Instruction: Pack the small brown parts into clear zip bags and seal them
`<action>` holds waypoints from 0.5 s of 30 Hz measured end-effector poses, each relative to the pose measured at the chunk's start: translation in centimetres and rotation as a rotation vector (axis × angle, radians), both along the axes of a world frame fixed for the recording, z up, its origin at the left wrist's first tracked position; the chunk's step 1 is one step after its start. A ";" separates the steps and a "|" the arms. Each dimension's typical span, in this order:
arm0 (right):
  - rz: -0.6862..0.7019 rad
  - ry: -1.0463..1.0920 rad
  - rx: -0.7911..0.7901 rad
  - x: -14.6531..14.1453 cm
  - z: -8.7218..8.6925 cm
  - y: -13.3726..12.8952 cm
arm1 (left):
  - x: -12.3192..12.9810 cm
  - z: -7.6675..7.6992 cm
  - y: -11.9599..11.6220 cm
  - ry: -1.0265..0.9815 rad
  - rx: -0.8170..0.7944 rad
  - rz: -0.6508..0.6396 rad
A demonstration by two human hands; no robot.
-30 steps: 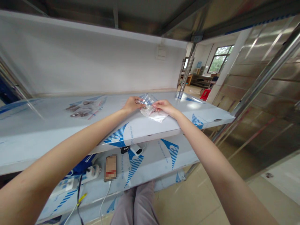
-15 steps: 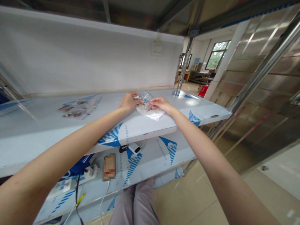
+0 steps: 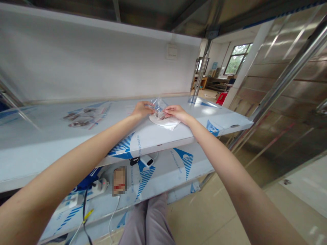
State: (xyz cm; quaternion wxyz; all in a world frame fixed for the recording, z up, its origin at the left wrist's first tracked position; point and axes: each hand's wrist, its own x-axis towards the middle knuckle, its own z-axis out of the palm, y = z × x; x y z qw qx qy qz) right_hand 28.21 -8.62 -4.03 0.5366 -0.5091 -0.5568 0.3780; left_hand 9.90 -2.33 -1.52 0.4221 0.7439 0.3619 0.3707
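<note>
A clear plastic bag (image 3: 159,104) with small metal pieces showing through it is held above a white cloth (image 3: 167,124) on the upper shelf. My left hand (image 3: 143,109) pinches the bag's left side between thumb and fingers. From the right, my right hand (image 3: 176,113) is closed with its fingertips at the bag's right side. Small brownish metal parts (image 3: 163,117) lie by the right fingertips, too small to name. Further left, clear zip bags (image 3: 83,119) filled with similar metal parts rest flat on the shelf.
The upper shelf (image 3: 122,109) is metal with blue-printed protective film. Below, a lower shelf (image 3: 168,170) carries a pixelated phone-like object (image 3: 119,181) on a white cable, a white device (image 3: 147,161) and a power strip (image 3: 100,187). A metal post (image 3: 203,68) stands at the back right.
The bag has shifted slightly between my hands and its top stands up more. Both hands stay in nearly the same place.
</note>
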 end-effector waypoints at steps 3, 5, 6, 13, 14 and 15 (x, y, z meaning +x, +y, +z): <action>0.017 -0.008 -0.006 0.0 0.0 0.0 | 0.3 0.3 -0.7 0.041 -0.008 0.055; 0.033 -0.010 -0.002 -0.1 0.0 0.0 | 0.4 0.4 -1.0 0.054 -0.004 0.072; 0.038 -0.013 0.001 -0.1 0.1 0.0 | 0.5 0.3 -1.2 0.058 0.002 0.080; 0.056 -0.166 0.022 -0.7 0.8 -0.8 | 0.5 -0.2 -0.8 0.050 0.055 0.059; 0.054 -0.191 0.018 -0.7 0.9 -0.8 | 0.6 -0.3 -0.7 0.043 0.061 0.048; 0.049 -0.207 0.019 -0.7 0.9 -0.8 | 0.6 -0.3 -0.7 0.037 0.070 0.040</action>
